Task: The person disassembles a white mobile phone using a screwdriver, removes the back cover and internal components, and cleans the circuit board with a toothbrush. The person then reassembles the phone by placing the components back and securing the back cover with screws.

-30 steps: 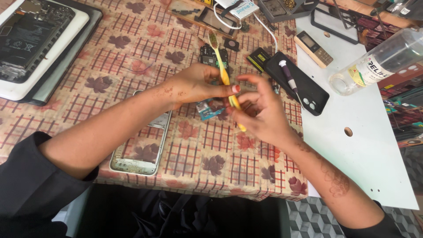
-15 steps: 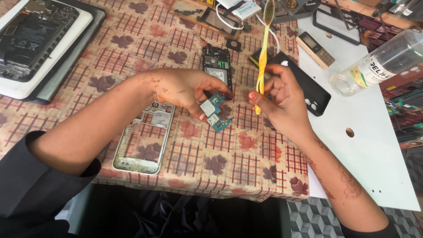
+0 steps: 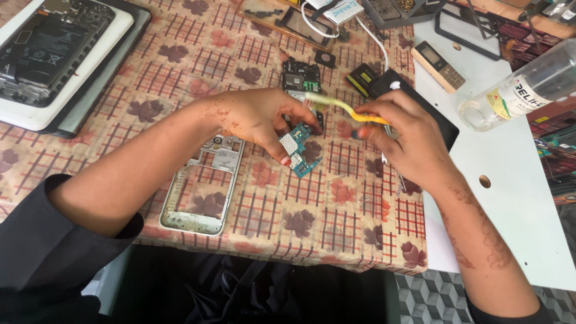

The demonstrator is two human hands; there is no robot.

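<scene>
My left hand (image 3: 255, 120) pinches a small blue-green circuit board (image 3: 298, 150) between thumb and fingers, just above the patterned tablecloth (image 3: 336, 222). My right hand (image 3: 411, 141) grips the orange handle of a yellow toothbrush (image 3: 339, 106). The brush lies nearly level, its bristle head pointing left over the top edge of the board. A silver phone frame (image 3: 204, 186) lies under my left forearm.
A black phone part (image 3: 302, 77) and a dark phone (image 3: 420, 114) lie behind my hands. An opened tablet (image 3: 54, 54) sits at the far left. A clear plastic bottle (image 3: 522, 93) and a small bar phone (image 3: 437, 65) rest on the white table (image 3: 510, 198) at right.
The toothbrush has swung from upright to nearly level, its head now at the circuit board. My left hand still holds the board in about the same place.
</scene>
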